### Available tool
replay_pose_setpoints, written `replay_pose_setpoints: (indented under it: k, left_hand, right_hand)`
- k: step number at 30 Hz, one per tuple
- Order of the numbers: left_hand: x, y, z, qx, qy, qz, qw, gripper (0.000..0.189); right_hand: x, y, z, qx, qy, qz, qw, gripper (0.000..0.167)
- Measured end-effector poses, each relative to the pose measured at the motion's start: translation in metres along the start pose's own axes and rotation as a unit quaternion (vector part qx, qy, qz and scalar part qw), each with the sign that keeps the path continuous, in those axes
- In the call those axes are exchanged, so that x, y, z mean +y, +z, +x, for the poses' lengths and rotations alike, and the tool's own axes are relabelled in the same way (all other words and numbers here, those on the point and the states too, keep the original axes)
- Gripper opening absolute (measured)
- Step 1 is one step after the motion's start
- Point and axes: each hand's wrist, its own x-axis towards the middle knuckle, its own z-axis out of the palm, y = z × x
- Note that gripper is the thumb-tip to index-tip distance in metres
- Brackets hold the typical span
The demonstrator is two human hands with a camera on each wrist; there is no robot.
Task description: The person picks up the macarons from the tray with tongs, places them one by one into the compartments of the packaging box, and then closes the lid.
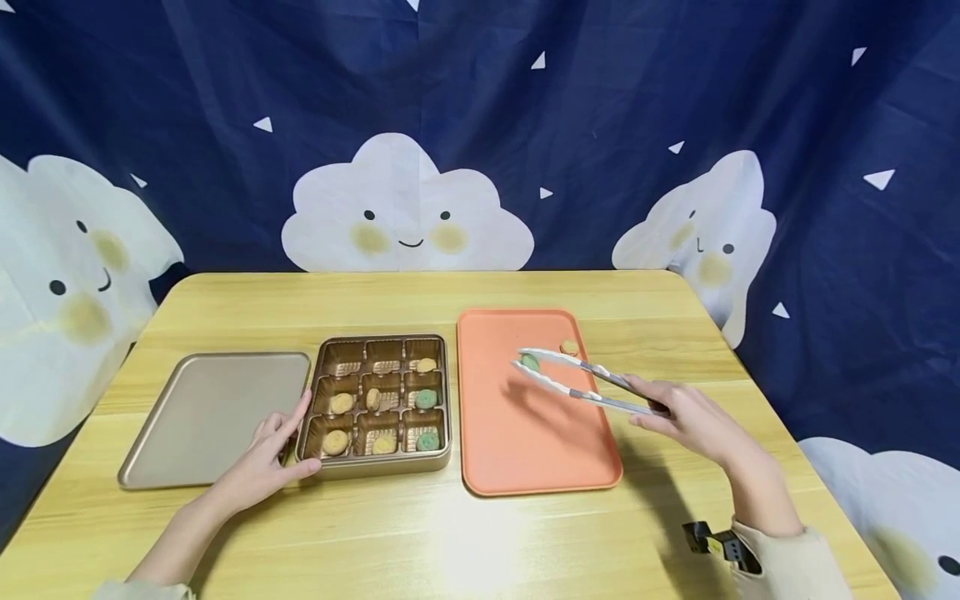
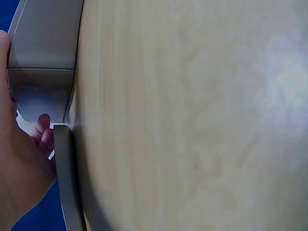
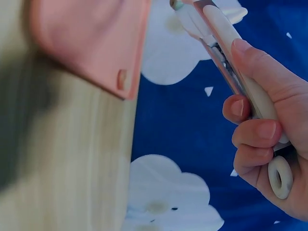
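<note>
Head view: behind everything we see a cloud-patterned navy curtain [image 1: 465, 75], then a pale wooden table [image 1: 375, 542]. On it an orange tray [image 1: 517, 450] lies just right of the brown compartment box [image 1: 382, 467], and a flat tan lid [image 1: 217, 408] lies just left of that box. Well right of the box, the right hand [image 1: 686, 417] curls its fingers round metal tongs [image 1: 611, 403]. The left hand [image 1: 266, 458], thumb and forefinger spread wide, touches the box's left side. Smallest, we find seven cookies [image 1: 342, 403] inside the box, five yellowish and two green; a yellow cookie [image 1: 569, 347] right of the box, on the tray; and, between box and right hand, a green cookie [image 1: 529, 362] pinched in the tong tips above the tray.
</note>
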Motion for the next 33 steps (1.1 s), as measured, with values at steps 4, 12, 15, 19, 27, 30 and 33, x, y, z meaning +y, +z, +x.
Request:
replay_pose_setpoints:
  k: [4, 12, 15, 19, 27, 30, 33]
  left_hand:
    - [-0.001, 0.000, 0.000, 0.001, 0.000, 0.000, 1.0000, 0.095]
    - [-0.002, 0.001, 0.000, 0.003, 0.001, 0.000, 1.0000, 0.095]
    - [-0.002, 0.001, 0.000, 0.001, 0.001, 0.000, 1.0000, 0.096]
    - [-0.001, 0.001, 0.000, -0.001, -0.001, -0.001, 1.0000, 0.095]
    - [0.000, 0.000, 0.003, -0.002, 0.000, -0.003, 1.0000, 0.094]
    - [-0.001, 0.001, 0.002, -0.001, 0.001, -0.001, 1.0000, 0.095]
    - [-0.001, 0.002, 0.001, 0.001, 0.000, -0.003, 1.0000, 0.095]
  right_hand:
    - [-0.005, -0.004, 0.016, -0.003, -0.018, 0.008, 0.9998, 0.047]
    - [-0.019, -0.008, 0.052, -0.021, -0.036, 0.007, 0.9991, 0.050]
    - [-0.026, -0.005, 0.066, -0.038, -0.039, 0.013, 0.9984, 0.051]
    - [-0.038, 0.002, 0.083, -0.061, -0.053, 0.028, 0.9963, 0.051]
    - [-0.061, 0.020, 0.119, -0.088, -0.080, 0.026, 0.9925, 0.052]
    - [-0.068, 0.030, 0.132, -0.087, -0.093, 0.010, 0.9917, 0.053]
    - [-0.076, 0.037, 0.143, -0.096, -0.094, -0.012, 0.9908, 0.054]
